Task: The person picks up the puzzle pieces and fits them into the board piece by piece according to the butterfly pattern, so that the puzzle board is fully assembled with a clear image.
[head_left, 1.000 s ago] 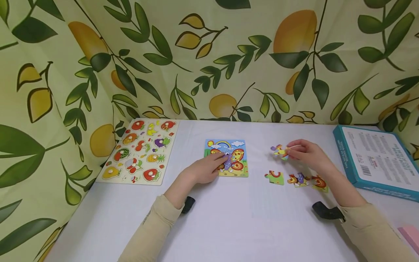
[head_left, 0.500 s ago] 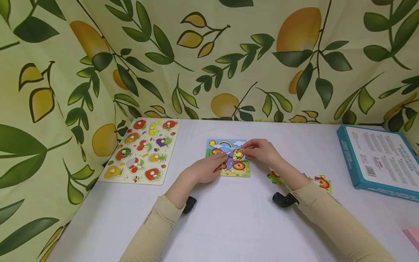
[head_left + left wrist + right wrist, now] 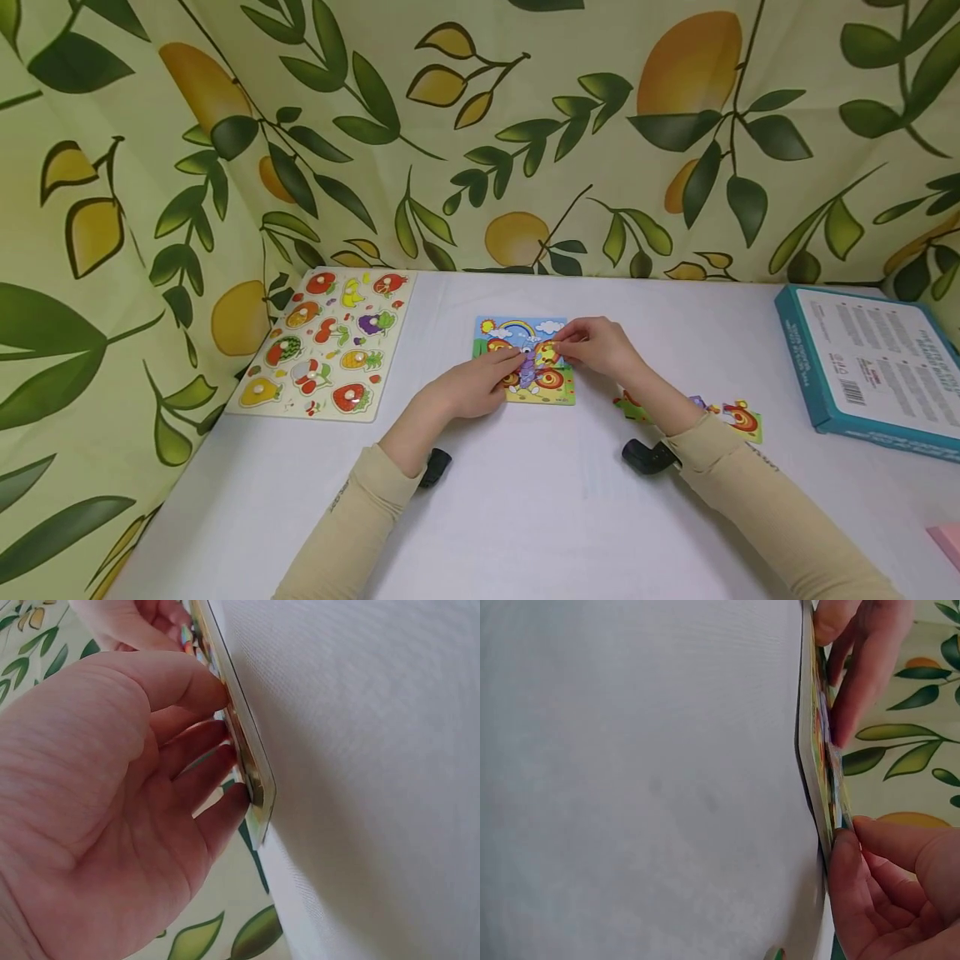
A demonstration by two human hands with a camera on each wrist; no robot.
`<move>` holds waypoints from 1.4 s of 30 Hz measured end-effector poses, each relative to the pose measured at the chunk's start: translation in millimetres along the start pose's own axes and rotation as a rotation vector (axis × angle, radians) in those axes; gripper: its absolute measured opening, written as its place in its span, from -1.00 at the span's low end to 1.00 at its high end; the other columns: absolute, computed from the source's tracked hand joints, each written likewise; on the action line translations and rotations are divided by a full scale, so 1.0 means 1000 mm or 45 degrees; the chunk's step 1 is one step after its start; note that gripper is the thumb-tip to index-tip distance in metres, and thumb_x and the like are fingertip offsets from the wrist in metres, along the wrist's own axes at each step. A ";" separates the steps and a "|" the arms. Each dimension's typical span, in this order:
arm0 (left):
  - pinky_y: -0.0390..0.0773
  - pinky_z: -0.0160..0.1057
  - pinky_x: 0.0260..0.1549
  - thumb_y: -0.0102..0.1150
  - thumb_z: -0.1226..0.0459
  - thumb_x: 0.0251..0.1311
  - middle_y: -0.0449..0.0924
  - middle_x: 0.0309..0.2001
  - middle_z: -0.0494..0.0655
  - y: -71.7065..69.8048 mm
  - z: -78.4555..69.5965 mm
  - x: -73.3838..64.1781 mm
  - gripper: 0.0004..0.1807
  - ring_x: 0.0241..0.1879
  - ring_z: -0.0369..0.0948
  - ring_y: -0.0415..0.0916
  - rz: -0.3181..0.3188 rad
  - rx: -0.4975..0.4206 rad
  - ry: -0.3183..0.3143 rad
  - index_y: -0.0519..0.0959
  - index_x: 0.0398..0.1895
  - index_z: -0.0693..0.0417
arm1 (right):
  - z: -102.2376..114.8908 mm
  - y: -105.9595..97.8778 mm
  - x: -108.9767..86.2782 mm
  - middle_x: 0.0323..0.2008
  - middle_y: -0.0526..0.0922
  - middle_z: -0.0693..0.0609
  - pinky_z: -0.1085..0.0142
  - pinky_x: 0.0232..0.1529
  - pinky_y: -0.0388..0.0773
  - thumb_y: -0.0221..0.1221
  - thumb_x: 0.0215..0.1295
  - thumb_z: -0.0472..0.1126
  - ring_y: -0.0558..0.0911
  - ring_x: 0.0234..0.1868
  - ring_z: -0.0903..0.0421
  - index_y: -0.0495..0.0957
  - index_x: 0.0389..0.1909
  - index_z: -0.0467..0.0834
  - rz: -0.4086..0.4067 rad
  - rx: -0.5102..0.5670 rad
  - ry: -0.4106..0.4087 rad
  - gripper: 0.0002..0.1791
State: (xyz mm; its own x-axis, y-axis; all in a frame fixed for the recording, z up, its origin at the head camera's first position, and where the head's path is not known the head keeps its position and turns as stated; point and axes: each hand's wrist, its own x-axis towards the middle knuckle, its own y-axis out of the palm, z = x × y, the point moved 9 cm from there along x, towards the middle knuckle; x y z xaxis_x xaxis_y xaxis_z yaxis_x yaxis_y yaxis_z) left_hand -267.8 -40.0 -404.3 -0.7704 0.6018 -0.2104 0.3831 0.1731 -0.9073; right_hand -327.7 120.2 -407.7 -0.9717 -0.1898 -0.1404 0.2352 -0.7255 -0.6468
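A small butterfly picture puzzle (image 3: 553, 397) with a sun and rainbow lies on the table. My left hand (image 3: 468, 390) rests on its left part; in the left wrist view, the thumb and fingertips touch the board near its edge. At the upper right, my right hand (image 3: 600, 346) pinches a yellow and red puzzle piece (image 3: 547, 353) between thumb and forefinger. The right wrist view shows this piece (image 3: 846, 804) tilted slightly off the board; whether its lower edge is seated cannot be told. Loose puzzle pieces (image 3: 742, 419) lie partly behind my right forearm.
A fruit peg puzzle (image 3: 311, 346) lies at the back left. At the right stands a teal box (image 3: 870, 358) with a white printed label. A pink object (image 3: 947, 542) shows at the right edge. A leaf-patterned curtain (image 3: 480, 142) hangs behind the table.
My right hand has carried the puzzle piece leftward from above the loose pieces to the puzzle's right side. It stays there over the last half second. My left hand has hardly moved.
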 end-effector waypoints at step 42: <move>0.19 -0.06 0.35 -0.07 0.28 0.40 0.11 0.49 -0.04 -0.001 -0.002 0.002 -0.39 0.45 -0.09 0.06 0.003 0.076 -0.025 0.19 0.50 -0.16 | -0.005 0.002 0.004 -0.39 0.51 -0.01 0.32 -0.37 0.38 0.29 0.28 -0.14 0.45 -0.34 0.05 0.62 -0.18 -0.18 -0.008 -0.060 -0.049 -0.80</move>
State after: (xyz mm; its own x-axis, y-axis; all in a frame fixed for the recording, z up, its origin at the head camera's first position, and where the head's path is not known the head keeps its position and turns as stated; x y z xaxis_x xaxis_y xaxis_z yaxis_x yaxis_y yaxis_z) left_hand -268.2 -37.2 -403.2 -0.7797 0.5864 -0.2195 0.3545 0.1245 -0.9267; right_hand -330.8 121.3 -413.2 -0.9714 -0.2114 -0.1081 0.2272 -0.6950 -0.6822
